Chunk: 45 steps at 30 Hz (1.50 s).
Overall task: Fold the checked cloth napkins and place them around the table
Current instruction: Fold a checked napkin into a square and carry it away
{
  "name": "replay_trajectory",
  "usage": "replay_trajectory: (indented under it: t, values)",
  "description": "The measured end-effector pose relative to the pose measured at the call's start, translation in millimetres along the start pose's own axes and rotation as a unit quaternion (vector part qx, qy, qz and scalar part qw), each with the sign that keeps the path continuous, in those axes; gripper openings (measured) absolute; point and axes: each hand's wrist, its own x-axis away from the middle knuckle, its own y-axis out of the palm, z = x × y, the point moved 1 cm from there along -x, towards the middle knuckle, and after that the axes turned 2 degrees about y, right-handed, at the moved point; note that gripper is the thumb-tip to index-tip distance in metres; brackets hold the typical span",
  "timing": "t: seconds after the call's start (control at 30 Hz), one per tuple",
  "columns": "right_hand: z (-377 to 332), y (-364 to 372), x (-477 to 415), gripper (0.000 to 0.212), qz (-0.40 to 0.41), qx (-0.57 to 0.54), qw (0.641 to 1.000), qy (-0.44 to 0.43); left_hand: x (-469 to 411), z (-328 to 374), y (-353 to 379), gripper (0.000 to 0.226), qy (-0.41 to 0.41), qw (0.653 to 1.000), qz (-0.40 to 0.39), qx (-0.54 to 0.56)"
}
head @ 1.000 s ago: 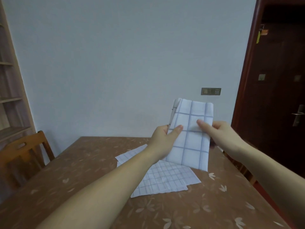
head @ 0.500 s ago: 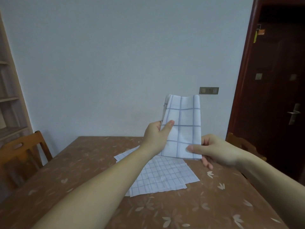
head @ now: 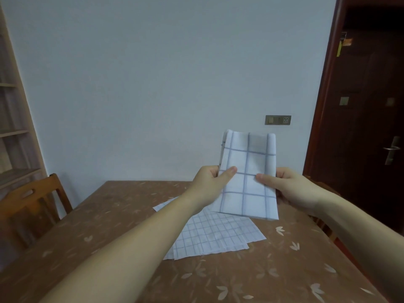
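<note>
Both hands pinch a folded checked napkin [head: 248, 176] upright above the bench [head: 105, 226]: left hand [head: 211, 182] grips one edge, right hand [head: 284, 186] the other; more napkins [head: 214, 235] lie flat below.

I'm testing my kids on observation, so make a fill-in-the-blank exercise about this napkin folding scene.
The left hand and right hand both pinch one folded ____. The other napkins lie flat on the table, touched by ____ hand. A wooden ____ stands at the table's left side.
Missing words: napkin, neither, chair.
</note>
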Motion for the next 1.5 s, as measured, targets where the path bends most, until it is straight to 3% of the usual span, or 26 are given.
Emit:
replay_trajectory:
  t: [0.2, 0.37, 0.53, 0.83, 0.97, 1.07, 1.1, 1.2, 1.37, 1.5]
  values:
    - [0, -7, 6, 0.025, -0.074, -0.133, 0.988, 0.028, 1, 1, -15, 0.018, -0.051, 0.988, -0.098, 0.107]
    - [-4, -8, 7, 0.025, -0.094, -0.234, 0.968, 0.012, -1, 2, -14, 0.021, -0.086, 0.972, -0.078, 0.203]
    - [-5, -11, 5, 0.031, -0.106, -0.221, 0.969, -0.005, 0, 4, -13, 0.036, -0.097, 0.961, -0.079, 0.247]
    - [2, -20, -2, 0.055, -0.108, -0.103, 0.988, -0.049, 1, 9, -17, 0.034, -0.072, 0.982, -0.079, 0.158]
    - [-1, -22, -4, 0.047, -0.089, -0.034, 0.993, -0.068, -2, 8, -16, 0.019, -0.090, 0.984, -0.044, 0.146]
    - [-3, -23, -7, 0.045, -0.072, 0.032, 0.993, -0.084, -7, 2, -17, 0.056, -0.152, 0.977, -0.079, 0.124]
    - [-4, -23, -7, 0.045, -0.067, 0.049, 0.993, -0.088, -6, 2, -15, 0.053, -0.154, 0.980, -0.087, 0.096]
    - [-4, -20, -9, 0.039, -0.060, 0.068, 0.993, -0.081, -6, -2, -10, 0.032, -0.103, 0.991, -0.055, 0.058]
    - [6, -14, -18, 0.013, 0.007, -0.011, 0.998, -0.057, -9, -14, -8, 0.023, 0.004, 1.000, -0.028, -0.013]
    - [14, 8, -24, 0.034, 0.111, 0.180, 0.976, -0.051, -8, -27, 3, 0.021, 0.044, 0.996, -0.074, -0.017]
